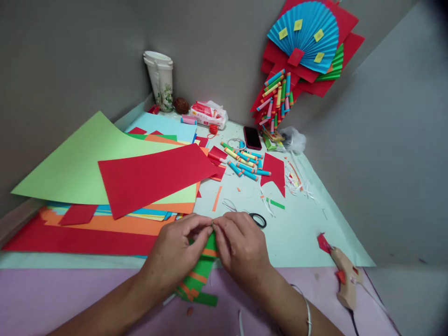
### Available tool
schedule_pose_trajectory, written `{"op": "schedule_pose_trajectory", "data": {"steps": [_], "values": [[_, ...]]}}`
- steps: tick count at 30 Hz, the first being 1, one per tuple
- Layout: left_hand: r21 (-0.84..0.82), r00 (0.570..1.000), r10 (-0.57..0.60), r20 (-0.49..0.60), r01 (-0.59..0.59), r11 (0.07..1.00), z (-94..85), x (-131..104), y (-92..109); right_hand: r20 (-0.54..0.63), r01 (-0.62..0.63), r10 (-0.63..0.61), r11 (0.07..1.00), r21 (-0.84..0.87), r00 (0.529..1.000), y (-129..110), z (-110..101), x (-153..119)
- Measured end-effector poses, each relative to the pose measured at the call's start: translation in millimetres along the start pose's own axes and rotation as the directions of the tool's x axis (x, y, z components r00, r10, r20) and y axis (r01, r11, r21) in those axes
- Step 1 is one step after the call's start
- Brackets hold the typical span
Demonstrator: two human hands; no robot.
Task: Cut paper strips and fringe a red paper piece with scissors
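Note:
My left hand [175, 247] and my right hand [243, 242] meet at the front of the table, fingertips pinched together. Between them is the top end of a green paper piece with orange strips [201, 269], rolled or folded at the edge, though the fingers hide exactly how. Its lower part hangs toward me over the pink surface. Just beyond my right hand lie scissors, their black handle [258, 220] partly behind the knuckles. Left of my left hand, red paper [105, 241] and orange paper [115, 227] lie in a stack.
A glue gun [345, 275] lies at the right. Small paper rolls [245, 161] and a phone [252, 138] are further back. Large green [80, 163] and red sheets [154, 179] cover the left. A cup [159, 81] stands behind; a paper-fan decoration [306, 37] leans against the wall.

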State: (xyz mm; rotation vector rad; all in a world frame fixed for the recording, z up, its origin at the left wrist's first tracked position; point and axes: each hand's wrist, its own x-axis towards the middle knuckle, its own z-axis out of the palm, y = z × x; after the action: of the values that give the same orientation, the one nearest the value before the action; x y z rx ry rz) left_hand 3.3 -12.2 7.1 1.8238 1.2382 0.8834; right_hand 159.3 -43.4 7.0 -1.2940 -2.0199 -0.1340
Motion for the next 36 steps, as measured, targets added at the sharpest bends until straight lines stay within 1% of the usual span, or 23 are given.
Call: {"op": "schedule_pose_trajectory", "data": {"steps": [9,15,26,36], "values": [[-0.003,1.0,0.007,0.005,-0.007,1.0,-1.8,-2.9,-0.5,0.022,-0.048,0.046,0.995,0.082,0.999,2.7,0.4,0.0],[-0.004,1.0,-0.012,0.009,0.012,1.0,0.1,-1.1,-1.9,0.027,-0.069,0.066,0.989,0.129,0.997,3.7,0.8,0.1],[0.011,1.0,-0.014,0.015,0.014,1.0,-0.6,-1.2,-2.7,0.021,-0.046,0.044,0.994,0.098,0.999,3.6,0.6,0.3],[-0.019,0.999,-0.045,0.02,0.045,0.999,-0.4,0.4,-3.6,0.022,-0.032,0.03,0.994,0.101,0.999,5.8,2.0,-0.9]]}}
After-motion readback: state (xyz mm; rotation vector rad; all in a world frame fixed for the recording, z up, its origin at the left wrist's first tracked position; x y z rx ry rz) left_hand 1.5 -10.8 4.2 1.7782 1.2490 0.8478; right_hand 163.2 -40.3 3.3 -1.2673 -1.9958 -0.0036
